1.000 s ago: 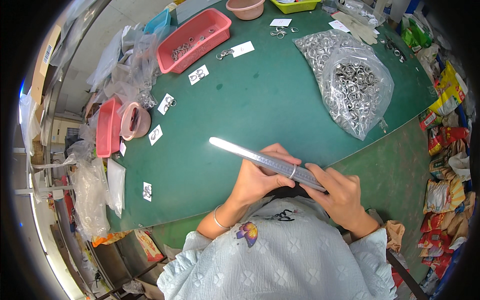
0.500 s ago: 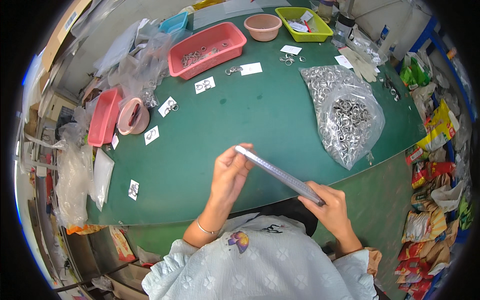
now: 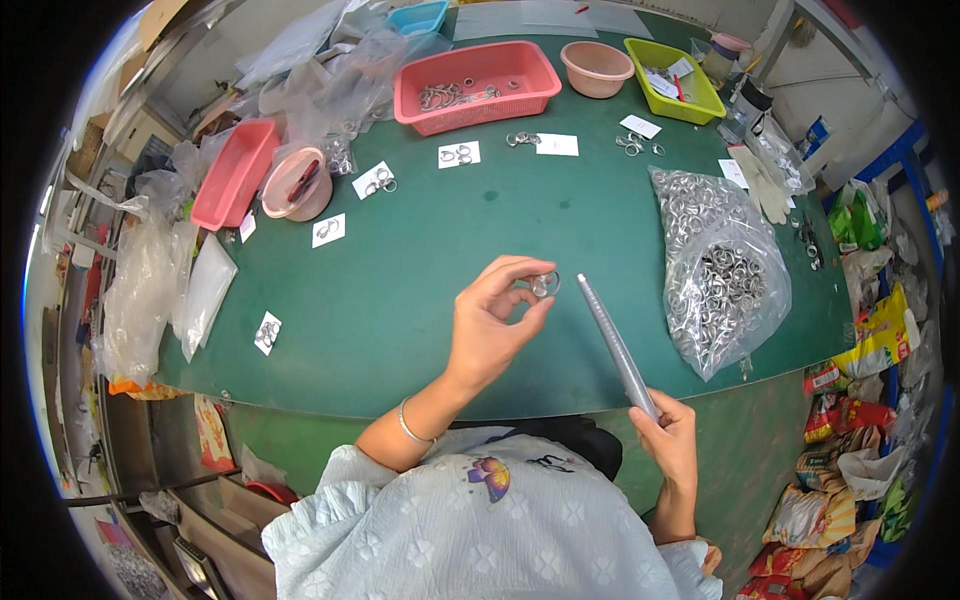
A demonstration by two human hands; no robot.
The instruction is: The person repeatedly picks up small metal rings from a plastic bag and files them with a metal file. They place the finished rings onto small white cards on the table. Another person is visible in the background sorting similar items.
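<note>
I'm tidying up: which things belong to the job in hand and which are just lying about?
Apparently in use: ring in left hand, tapered rod in right hand, bag of rings, white cards.
Probably lying about: white glove, blue basket.

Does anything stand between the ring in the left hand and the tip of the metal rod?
Nothing visible does. The left hand holds the ring left of the tip of the metal rod, whose lower end the right hand grips; only green tabletop shows in the gap between.
</note>
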